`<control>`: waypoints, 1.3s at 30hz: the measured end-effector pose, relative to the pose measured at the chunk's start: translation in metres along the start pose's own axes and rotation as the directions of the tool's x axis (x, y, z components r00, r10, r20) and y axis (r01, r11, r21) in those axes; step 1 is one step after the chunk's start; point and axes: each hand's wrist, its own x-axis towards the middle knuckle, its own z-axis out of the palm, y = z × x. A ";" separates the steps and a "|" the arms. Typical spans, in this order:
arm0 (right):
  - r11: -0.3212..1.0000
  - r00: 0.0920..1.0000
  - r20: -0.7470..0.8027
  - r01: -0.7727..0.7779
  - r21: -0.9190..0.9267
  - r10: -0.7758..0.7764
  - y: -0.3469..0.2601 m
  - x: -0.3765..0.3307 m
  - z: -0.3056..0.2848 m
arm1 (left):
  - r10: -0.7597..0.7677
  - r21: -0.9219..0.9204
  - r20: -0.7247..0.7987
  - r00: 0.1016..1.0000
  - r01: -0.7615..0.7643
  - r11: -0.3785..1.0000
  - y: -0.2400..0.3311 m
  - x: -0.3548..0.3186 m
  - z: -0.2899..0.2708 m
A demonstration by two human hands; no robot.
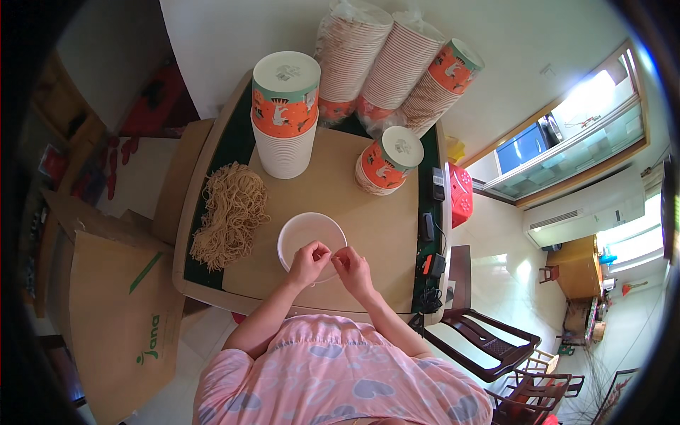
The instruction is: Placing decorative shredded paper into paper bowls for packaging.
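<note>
Watching through the head view, I'm seeing the left hand (310, 263) and right hand (353, 272) pinching narrow over the white bowl (301, 234), and I'm unable to tell whether they're holding anything! That bowl is sitting on the brown board (382, 244), beige strings (232, 216) lying to its left, a tall cup stack (285, 117) standing beyond

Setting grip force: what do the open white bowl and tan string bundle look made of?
Open white bowl: smooth, low-sheen; probably paper, by its thin, plain wall, though plastic is possible.
Tan string bundle: matte; perhaps cotton or jute, by its loose, tangled strands.
</note>
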 end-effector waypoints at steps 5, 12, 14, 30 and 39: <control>0.997 0.997 -0.006 0.077 -0.005 -0.077 0.009 0.000 0.000 | -0.012 -0.020 0.006 1.000 0.012 1.000 -0.004 0.001 0.002; 0.989 0.990 -0.007 0.137 -0.062 -0.138 0.007 -0.001 -0.002 | -0.137 -0.177 0.050 0.989 0.144 0.974 0.006 0.000 0.002; 0.986 0.989 -0.008 0.145 -0.077 -0.146 0.009 -0.001 -0.002 | -0.027 -0.126 0.049 0.998 0.033 0.991 0.004 -0.001 0.003; 0.986 0.986 -0.039 0.161 -0.050 -0.163 0.012 -0.002 0.000 | -0.021 -0.129 -0.021 1.000 0.019 0.991 -0.011 0.001 0.008; 0.987 0.986 -0.051 0.155 -0.036 -0.157 0.010 -0.003 -0.002 | -0.158 -0.182 0.084 0.984 0.172 0.968 -0.002 0.000 0.005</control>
